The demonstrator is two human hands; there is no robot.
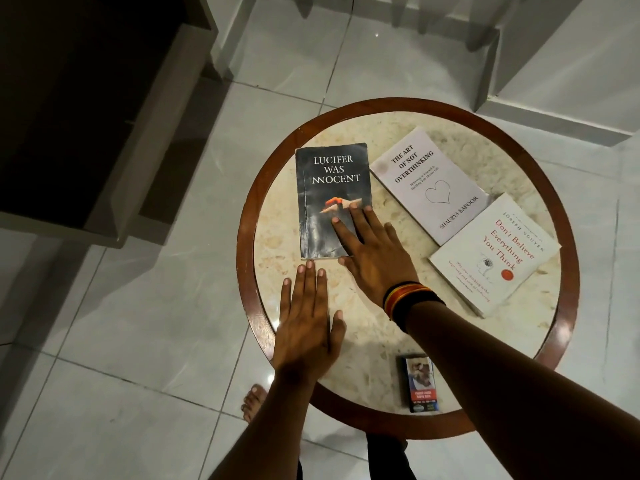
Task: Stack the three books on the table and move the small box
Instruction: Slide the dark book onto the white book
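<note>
Three books lie apart on a round table [408,341]. A dark book titled "Lucifer Was Innocent" [329,188] is at the left. A white book, "The Art of Not Overthinking" [427,183], sits in the middle far side. Another white book with red lettering, "Don't Believe Everything You Think" [495,254], lies at the right. My right hand [374,254] rests flat with its fingers on the dark book's lower right corner. My left hand [306,323] hovers open, fingertips just short of the dark book's near edge. A small dark box [420,382] lies near the table's front edge.
The table has a brown wooden rim [247,216] and a pale stone top. It stands on a glossy tiled floor [138,323]. A dark cabinet [86,109] is at the upper left, white furniture [554,64] at the upper right. My bare foot [252,403] shows beside the table.
</note>
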